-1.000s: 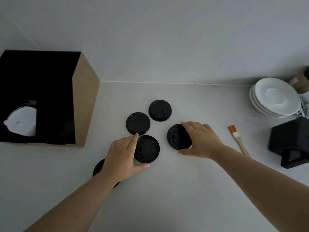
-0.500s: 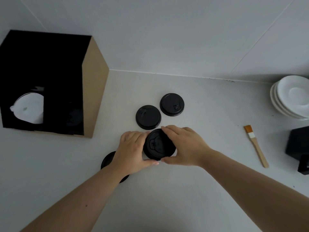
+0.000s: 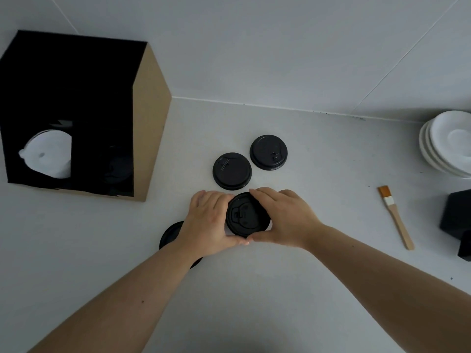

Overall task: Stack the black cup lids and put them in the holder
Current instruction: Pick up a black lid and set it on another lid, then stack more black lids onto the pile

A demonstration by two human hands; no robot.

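Both hands close around a small stack of black lids (image 3: pixel 245 215) on the white counter. My left hand (image 3: pixel 207 224) grips its left side and my right hand (image 3: pixel 284 219) its right side. Two more black lids lie flat just behind: one (image 3: pixel 232 171) close to my fingers, another (image 3: pixel 269 152) further back right. Another black lid (image 3: pixel 171 233) lies partly hidden under my left wrist. The holder (image 3: pixel 150 128), a cardboard box with a black open front, stands at the left with white lids (image 3: pixel 48 154) in its left slot and dim black lids (image 3: pixel 118 164) in its right slot.
A small wooden brush (image 3: pixel 396 217) with orange bristles lies on the counter to the right. White saucers (image 3: pixel 448 143) are stacked at the far right edge. A black object (image 3: pixel 457 220) sits below them. The wall runs close behind the lids.
My right hand slid its lid leftwards onto the lid under my left hand. Both hands now press around the joined stack. The view shifted slightly.
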